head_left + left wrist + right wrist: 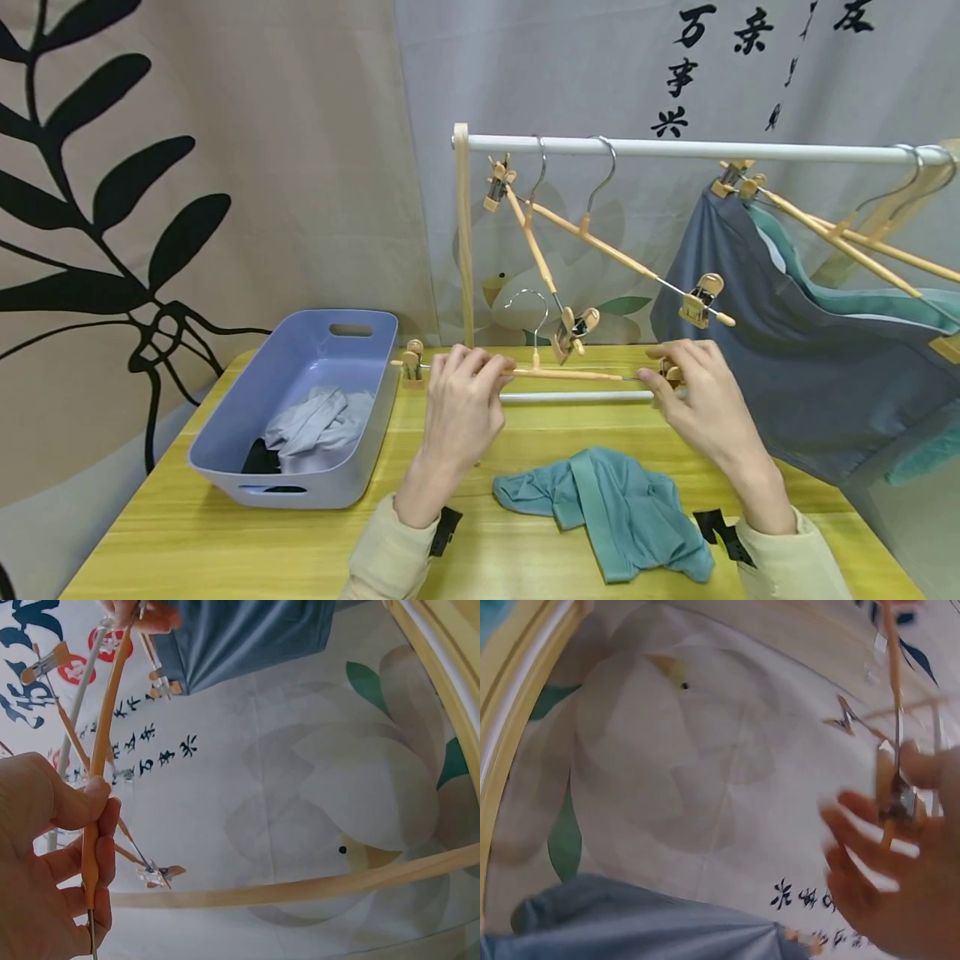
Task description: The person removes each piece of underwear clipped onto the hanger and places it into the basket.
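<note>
A wooden clip hanger (570,374) is held level above the table, its metal hook upward. My left hand (463,408) grips its bar left of the hook; the left wrist view shows thumb and fingers round the wood (91,855). At the other end, my right hand (705,408) holds the hanger's right metal clip (901,804), partly hidden by the fingers. The left clip (412,362) sticks out beyond my left hand with no cloth in it. Between my forearms, a crumpled teal garment (637,517) lies on the table.
A blue basket (386,400) with grey cloth (322,429) and a dark item stands left. Behind the hands, a rack with a white rail (675,148) carries two bare hangers (592,237) and, at right, hangers with dark blue-grey (750,333) and teal garments.
</note>
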`<state>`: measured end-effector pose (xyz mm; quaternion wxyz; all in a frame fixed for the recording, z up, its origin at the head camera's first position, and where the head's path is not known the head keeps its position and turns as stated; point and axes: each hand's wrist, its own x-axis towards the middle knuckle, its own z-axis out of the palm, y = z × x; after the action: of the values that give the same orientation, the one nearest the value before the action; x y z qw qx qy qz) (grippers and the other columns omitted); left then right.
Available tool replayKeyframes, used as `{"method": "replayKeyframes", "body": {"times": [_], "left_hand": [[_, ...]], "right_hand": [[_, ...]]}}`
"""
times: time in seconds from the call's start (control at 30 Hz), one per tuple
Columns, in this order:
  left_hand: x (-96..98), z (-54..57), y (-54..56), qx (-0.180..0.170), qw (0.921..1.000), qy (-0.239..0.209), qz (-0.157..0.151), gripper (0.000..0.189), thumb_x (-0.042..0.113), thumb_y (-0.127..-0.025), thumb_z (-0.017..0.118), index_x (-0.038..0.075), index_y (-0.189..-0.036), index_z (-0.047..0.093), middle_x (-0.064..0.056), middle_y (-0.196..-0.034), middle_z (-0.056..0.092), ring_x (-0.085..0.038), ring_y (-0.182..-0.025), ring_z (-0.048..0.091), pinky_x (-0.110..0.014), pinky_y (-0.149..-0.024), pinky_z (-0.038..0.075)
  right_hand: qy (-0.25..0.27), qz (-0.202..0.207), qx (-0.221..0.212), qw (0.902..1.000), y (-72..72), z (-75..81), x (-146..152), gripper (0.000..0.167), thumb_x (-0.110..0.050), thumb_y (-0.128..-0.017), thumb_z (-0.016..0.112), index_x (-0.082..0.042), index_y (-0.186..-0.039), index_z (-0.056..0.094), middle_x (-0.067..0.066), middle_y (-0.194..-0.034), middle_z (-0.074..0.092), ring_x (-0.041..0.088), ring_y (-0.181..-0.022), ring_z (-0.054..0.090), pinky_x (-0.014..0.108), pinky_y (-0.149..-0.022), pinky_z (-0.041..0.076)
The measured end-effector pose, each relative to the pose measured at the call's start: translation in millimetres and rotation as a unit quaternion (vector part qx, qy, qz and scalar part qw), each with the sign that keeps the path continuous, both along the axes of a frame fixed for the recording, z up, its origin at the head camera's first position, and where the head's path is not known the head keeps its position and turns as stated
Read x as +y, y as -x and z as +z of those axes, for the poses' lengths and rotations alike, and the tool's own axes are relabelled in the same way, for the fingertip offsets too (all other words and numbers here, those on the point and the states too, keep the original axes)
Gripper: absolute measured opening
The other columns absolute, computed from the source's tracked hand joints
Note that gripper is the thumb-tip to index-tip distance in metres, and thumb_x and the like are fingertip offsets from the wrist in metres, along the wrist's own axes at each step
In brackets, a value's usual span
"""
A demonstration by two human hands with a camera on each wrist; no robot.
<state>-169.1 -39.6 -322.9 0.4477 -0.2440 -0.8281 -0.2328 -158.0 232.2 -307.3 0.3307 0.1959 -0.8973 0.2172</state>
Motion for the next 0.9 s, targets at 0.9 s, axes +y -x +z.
{"method": "replayKeyframes", "body": {"times": [0.9], "left_hand": [[28.5,-7.9,-9.3,0.068,0.9972,0.020,-0.022,0.025,-0.002,-0.076,0.068,0.014,-0.095,0.071,-0.008,-0.110,0.064,-0.026,-0.101,0.055,-0.032,-0.080,0.048]], "right_hand": [[-0.042,0.108,0.159,0.9806,9.3,-20.1,-46,0.039,-0.031,-0.100,0.042,-0.004,-0.089,0.069,0.006,-0.081,0.065,0.020,-0.070,0.057,0.032,-0.061,0.047]]}}
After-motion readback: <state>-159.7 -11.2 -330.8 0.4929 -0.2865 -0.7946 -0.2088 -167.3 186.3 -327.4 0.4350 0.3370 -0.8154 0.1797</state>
